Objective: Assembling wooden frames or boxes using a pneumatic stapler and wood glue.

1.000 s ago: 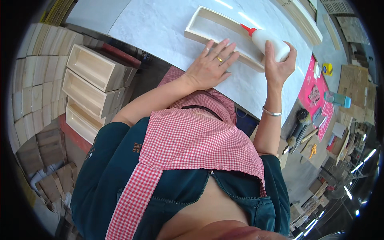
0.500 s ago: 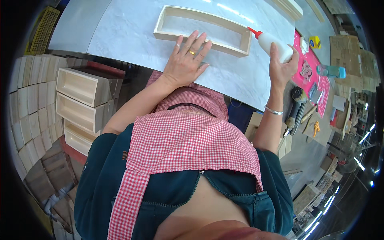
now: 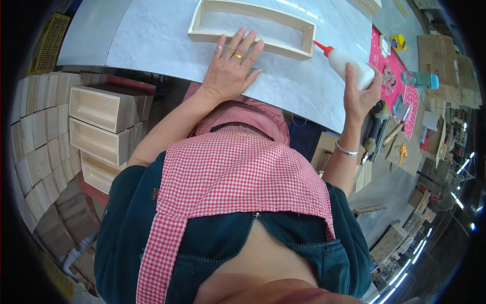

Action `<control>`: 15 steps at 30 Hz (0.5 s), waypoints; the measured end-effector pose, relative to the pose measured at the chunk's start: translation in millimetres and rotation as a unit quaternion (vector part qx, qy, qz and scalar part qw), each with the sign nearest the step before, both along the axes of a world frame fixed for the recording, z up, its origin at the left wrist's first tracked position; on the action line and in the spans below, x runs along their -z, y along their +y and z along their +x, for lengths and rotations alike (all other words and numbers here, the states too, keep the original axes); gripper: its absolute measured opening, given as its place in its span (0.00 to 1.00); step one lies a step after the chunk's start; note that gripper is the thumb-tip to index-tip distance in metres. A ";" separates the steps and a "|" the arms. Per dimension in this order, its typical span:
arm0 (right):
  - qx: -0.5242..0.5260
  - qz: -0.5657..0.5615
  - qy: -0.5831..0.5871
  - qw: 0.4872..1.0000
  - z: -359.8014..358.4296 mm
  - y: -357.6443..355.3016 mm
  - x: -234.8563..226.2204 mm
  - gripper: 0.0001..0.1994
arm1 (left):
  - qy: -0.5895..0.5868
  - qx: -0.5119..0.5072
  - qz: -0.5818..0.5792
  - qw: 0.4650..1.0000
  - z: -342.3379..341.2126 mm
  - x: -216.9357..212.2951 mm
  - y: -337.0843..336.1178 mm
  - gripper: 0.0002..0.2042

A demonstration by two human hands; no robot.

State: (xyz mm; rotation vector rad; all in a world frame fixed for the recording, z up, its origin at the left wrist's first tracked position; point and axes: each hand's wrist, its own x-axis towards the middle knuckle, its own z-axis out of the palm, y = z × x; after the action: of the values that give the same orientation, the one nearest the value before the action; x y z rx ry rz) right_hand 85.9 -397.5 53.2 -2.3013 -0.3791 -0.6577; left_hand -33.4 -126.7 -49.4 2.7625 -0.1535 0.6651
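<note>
A long rectangular frame of pale wood (image 3: 283,49) lies on the marbled white table (image 3: 152,30). My left hand (image 3: 230,66) rests with spread fingers against the frame's near side, the fingertips reaching over its edge. A ring is on one finger. In my right hand (image 3: 362,93) is a white squeeze bottle (image 3: 349,66) with a red pointed nozzle (image 3: 323,48). The bottle is tilted, and its tip is at the frame's right end, touching or very close to it. Whether anything flows from the nozzle cannot be made out.
Several open wooden boxes (image 3: 96,109) are stacked at left below the table, beside piles of wooden pieces (image 3: 38,126). To the right, a pink cloth (image 3: 377,55) bears a clear bottle with a blue cap (image 3: 421,79). Orange-handled scissors (image 3: 403,153) lie farther right.
The frame and the table sit slightly higher in the picture. The bottle's nozzle has shifted from the upper part of the frame's right end to lower along it. Both hands keep their hold.
</note>
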 end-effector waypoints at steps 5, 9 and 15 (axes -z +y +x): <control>0.000 0.009 0.032 0.999 -25.9 -2.3 -7.5 0.23 | -0.006 -0.001 0.000 1.000 -0.1 0.5 1.8 0.35; -0.016 0.004 0.043 0.999 -37.1 8.4 -10.7 0.22 | -0.021 -0.009 -0.009 1.000 -4.4 0.1 6.6 0.34; -0.123 0.214 0.237 0.940 -63.9 100.7 -2.5 0.23 | -0.103 0.034 0.000 0.994 -6.3 4.8 10.0 0.25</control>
State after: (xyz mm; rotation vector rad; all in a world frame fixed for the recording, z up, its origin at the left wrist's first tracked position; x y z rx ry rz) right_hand 22.0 -296.8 55.7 -1.8708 -0.2553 -0.0367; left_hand -39.7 -116.7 -54.2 2.6706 -0.2909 0.9304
